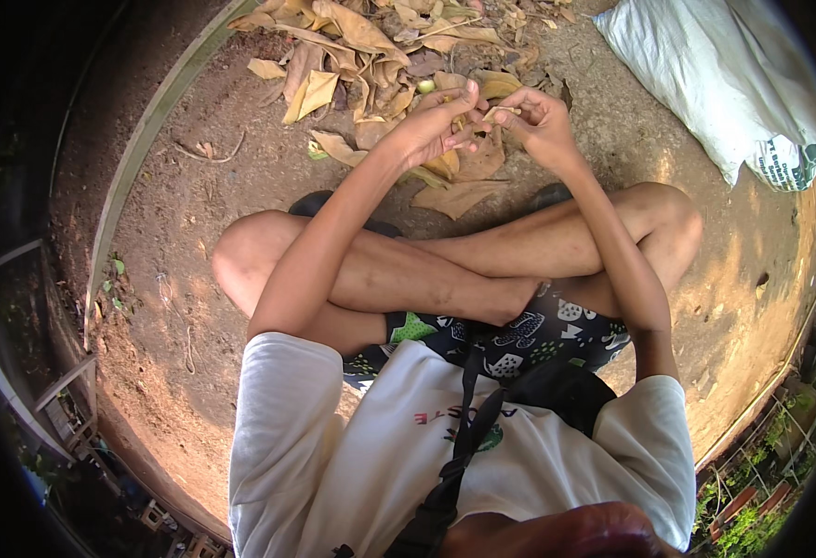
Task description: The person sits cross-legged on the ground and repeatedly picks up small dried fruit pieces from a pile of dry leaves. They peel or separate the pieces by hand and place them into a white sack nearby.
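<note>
My left hand point(439, 124) is raised over a heap of dry brown leaves point(373, 70), with its thumb up and its fingers spread. A yellowish bit shows between those fingers; whether they hold it or it lies behind them is unclear. Facing it, my right hand point(544, 129) pinches a small piece of dry leaf point(500, 111) between thumb and fingertips, close to the left fingertips. Below the hands, a broad tan leaf point(458, 199) lies flat on the ground before my crossed legs. A small pale green round thing point(426, 86) sits among the leaves just beyond my left hand.
A white woven sack point(714, 77) bearing print lies at the upper right. A long curved-looking strip point(129, 146) edges the bare soil on the left. Dark footwear point(310, 203) rests by my left knee. Plants point(756, 502) grow at the lower right.
</note>
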The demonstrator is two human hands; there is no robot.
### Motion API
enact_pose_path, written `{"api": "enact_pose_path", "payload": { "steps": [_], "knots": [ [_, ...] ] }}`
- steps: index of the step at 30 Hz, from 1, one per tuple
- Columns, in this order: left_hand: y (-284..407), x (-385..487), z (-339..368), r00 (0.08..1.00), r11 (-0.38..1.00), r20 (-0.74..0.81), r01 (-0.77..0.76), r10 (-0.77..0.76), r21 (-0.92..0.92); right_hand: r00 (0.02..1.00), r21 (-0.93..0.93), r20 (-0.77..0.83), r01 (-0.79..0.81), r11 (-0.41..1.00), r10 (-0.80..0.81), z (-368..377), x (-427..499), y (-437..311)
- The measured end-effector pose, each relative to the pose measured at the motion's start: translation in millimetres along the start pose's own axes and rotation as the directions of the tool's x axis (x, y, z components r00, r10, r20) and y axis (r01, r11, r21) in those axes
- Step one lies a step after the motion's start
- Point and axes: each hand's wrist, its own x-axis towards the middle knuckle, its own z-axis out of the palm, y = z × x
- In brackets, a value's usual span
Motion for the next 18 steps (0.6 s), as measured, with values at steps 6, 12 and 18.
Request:
{"api": "enact_pose_path", "payload": {
  "steps": [6,12,18],
  "knots": [
    [-1.0,-3.8,9.1,0.988,0.995,0.134,0.069,-0.078,0.07,0.997,-0.255,0.053,-0.044,0.966,0.059,15.2,-6.7,-18.1],
    [-8.3,-4.5,7.2,0.967,0.986,0.229,0.081,-0.113,0.146,0.997,-0.224,-0.009,-0.071,0.972,0.071,22.9,-8.5,-7.2],
    [-9.9,-5.1,12.5,0.99,0.99,0.121,0.09,-0.077,-0.109,0.921,-0.452,-0.012,0.343,0.823,-0.39,26.5,-3.4,-3.5]
  ]
}}
